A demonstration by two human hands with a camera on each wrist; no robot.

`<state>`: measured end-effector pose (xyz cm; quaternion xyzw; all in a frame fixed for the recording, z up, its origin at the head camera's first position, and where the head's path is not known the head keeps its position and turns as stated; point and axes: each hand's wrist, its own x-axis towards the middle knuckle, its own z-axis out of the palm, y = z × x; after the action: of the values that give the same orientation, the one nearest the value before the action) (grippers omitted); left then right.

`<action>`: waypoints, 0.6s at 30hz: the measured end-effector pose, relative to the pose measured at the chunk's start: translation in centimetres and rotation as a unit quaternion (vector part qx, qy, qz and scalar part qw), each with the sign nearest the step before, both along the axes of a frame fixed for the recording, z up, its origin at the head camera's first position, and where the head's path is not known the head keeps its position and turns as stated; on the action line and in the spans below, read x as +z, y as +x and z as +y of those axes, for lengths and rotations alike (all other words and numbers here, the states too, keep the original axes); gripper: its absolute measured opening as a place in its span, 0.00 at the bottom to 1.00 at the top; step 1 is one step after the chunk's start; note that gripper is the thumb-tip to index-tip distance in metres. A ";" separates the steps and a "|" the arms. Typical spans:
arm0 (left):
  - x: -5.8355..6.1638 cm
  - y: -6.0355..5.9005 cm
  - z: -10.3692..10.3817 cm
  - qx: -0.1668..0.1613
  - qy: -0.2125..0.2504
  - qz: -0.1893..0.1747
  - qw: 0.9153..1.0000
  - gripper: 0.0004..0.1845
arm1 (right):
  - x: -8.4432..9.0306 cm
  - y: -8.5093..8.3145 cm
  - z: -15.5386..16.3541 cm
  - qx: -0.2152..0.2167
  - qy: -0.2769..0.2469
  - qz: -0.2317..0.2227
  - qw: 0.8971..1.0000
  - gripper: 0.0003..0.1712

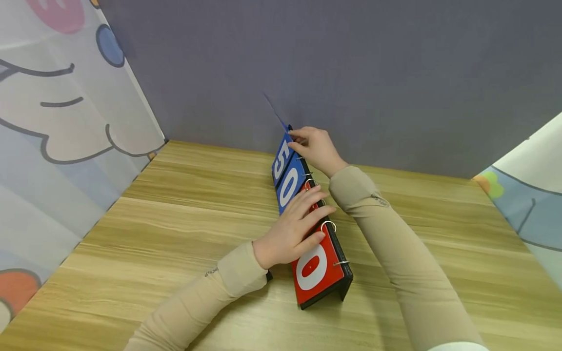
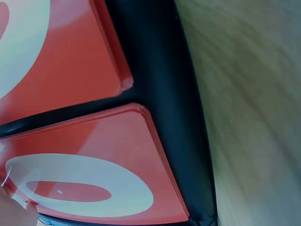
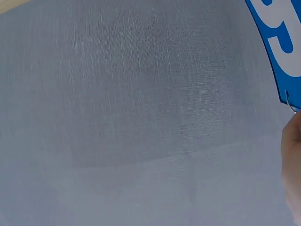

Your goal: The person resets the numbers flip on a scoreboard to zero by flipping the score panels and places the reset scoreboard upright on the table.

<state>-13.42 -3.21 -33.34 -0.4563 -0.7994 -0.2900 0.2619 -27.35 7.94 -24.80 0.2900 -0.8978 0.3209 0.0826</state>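
Note:
A flip scoreboard stands on the wooden table (image 1: 184, 229), with a black base (image 2: 174, 117). Its blue cards (image 1: 287, 180) show 5 and 0, and its red card (image 1: 318, 273) shows 0. My left hand (image 1: 294, 229) rests on the red cards (image 2: 94, 179) with straight fingers, near the metal rings. At the far end my right hand (image 1: 313, 146) pinches a raised blue card (image 1: 276, 114), which stands up edge-on above the board. The right wrist view shows that blue card (image 3: 282, 42) with a white digit, and a bit of my right hand (image 3: 292, 165).
A grey wall (image 1: 351, 73) closes the back of the table just behind the scoreboard. Printed cartoon curtains hang at the left (image 1: 66, 122) and at the right (image 1: 531, 195). Bare wood lies on both sides of the board.

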 end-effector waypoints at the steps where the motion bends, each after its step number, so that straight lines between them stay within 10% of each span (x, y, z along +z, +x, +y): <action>1: 0.0 0.0 0.0 0.001 0.001 -0.001 1.000 0.33 | -0.1 -0.1 -0.1 0.003 0.010 0.008 1.000 0.21; 18: 0.0 -0.1 0.0 -0.001 0.002 0.000 1.000 0.33 | 1.0 -0.3 -0.6 0.043 0.164 0.028 0.985 0.14</action>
<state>-13.50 -3.17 -33.38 -0.4563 -0.7986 -0.2918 0.2622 -27.66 7.31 -23.85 0.3468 -0.9222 0.1648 0.0451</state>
